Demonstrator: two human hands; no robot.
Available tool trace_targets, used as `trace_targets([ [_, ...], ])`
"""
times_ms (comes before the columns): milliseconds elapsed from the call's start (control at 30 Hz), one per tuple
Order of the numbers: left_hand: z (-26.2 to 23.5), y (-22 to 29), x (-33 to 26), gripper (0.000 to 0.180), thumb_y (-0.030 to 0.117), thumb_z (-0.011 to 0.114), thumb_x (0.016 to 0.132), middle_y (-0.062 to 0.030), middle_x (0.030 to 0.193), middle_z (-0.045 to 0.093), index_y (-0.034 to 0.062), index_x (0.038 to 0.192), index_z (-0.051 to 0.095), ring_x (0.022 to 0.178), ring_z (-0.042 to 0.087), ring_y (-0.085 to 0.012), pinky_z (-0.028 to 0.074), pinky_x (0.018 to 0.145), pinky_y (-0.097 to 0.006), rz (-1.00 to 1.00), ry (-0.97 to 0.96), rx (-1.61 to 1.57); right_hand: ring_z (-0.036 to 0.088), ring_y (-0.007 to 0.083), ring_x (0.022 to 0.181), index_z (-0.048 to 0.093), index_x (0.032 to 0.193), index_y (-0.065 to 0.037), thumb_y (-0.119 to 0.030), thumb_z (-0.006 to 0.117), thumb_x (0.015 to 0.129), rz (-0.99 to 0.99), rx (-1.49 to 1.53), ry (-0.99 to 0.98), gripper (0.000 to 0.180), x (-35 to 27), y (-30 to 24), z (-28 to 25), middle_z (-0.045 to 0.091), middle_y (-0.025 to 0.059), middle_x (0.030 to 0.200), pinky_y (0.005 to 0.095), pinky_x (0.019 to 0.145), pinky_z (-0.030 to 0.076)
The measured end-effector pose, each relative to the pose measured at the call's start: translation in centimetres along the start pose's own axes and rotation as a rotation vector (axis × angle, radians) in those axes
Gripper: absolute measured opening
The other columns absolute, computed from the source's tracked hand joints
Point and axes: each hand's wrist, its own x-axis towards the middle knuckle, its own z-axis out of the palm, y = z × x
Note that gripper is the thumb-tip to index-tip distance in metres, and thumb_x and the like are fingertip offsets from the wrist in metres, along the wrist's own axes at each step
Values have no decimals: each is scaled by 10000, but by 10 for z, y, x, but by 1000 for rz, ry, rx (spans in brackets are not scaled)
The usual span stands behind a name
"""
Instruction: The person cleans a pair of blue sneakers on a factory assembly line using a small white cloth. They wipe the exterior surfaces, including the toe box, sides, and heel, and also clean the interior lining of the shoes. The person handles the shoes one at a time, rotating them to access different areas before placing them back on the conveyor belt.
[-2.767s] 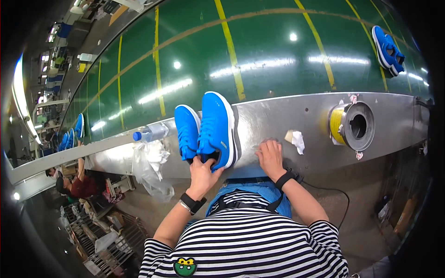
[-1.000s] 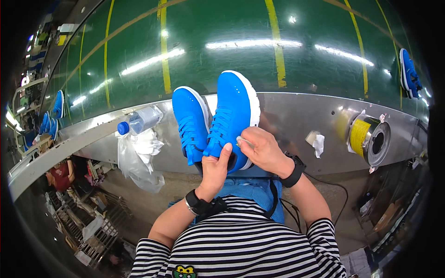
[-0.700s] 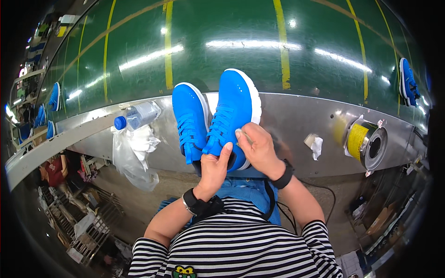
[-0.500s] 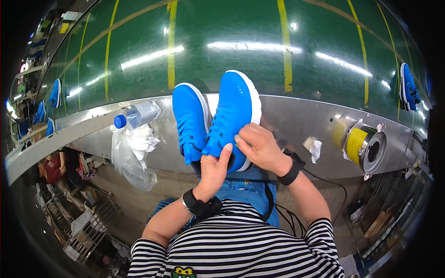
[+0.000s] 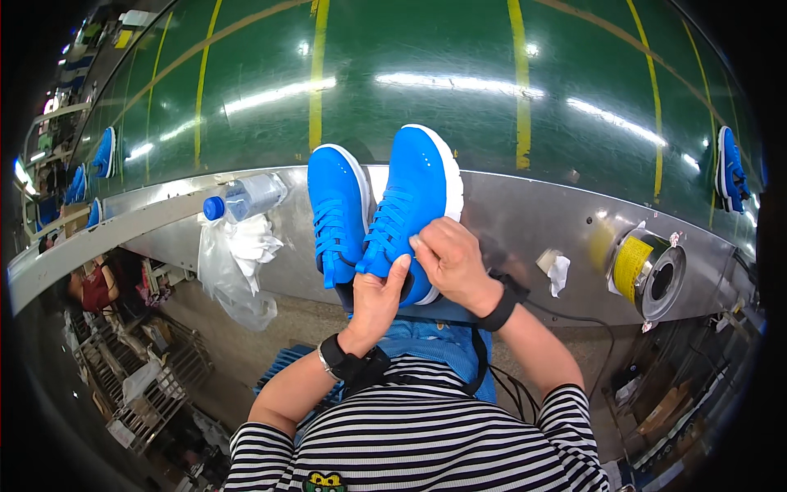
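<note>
Blue shoe (image 5: 414, 193): left hand (image 5: 379, 297) and right hand (image 5: 448, 261) both pinch its laces; pull them evenly and snug.

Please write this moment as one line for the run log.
left hand: grips heel of right-side blue lace-up sneaker | right hand: on its laces | second blue sneaker: beside, on metal ledge | plastic bottle: left

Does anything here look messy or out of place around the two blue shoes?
A few small things. A plastic bottle lies on its side on the metal ledge instead of standing. A crumpled white wad sits loose near the tape roll. A limp plastic bag hangs over the ledge. The shoes look undamaged.
</note>
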Motion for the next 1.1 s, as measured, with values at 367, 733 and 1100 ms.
trace_targets([
  [367,-3,-8,-1,177,149,587,908,20,855,609,8,1013,605,756,507,-42,436,658,-223,-40,4,26,493,278,693,500,710,-56,-130,608,794,-64,-35,-170,155,0,7,-15,475,93,679,381,648,384],
  [733,0,-11,2,255,196,565,923,-37,983,622,24,1111,575,839,580,-91,495,723,-254,55,-3,34,510,175,667,534,833,-6,-203,516,930,500,334,21,220,-13,4,-34,534,100,755,312,625,418],
  [1100,1,-9,-1,239,128,554,911,-36,979,626,-20,1096,579,871,555,-94,452,775,-257,57,6,112,559,313,602,513,750,-58,-156,581,853,113,-18,136,158,-1,-8,4,530,111,685,405,511,430],
])
